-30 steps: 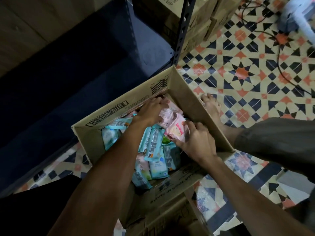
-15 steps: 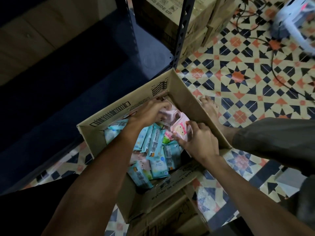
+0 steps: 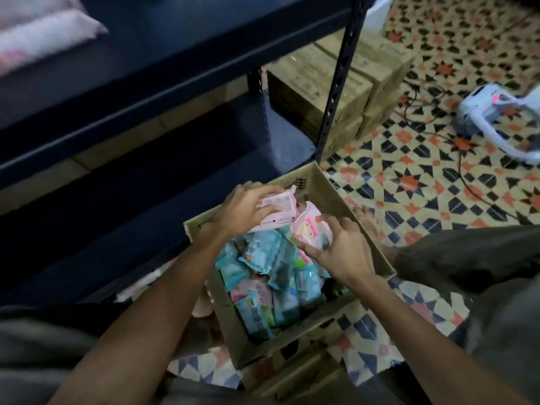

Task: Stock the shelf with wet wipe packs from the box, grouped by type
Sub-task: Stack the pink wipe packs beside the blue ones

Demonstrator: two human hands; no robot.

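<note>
An open cardboard box on the floor holds several teal and pink wet wipe packs. My left hand grips a pink pack, label side up, lifted over the box's far corner. My right hand holds another pink pack with a cartoon face, just right of the first. A dark metal shelf stands behind the box, with pale pink packs on its upper level at the far left.
A shelf upright rises just beyond the box. Stacked cardboard cartons sit behind it on the patterned tile floor. A white device with cables lies at the right. My bare foot rests beside the box.
Both hands have lifted their pink packs up out of the pile toward the box's far corner. The view has tilted up, bringing the shelf levels into sight.
</note>
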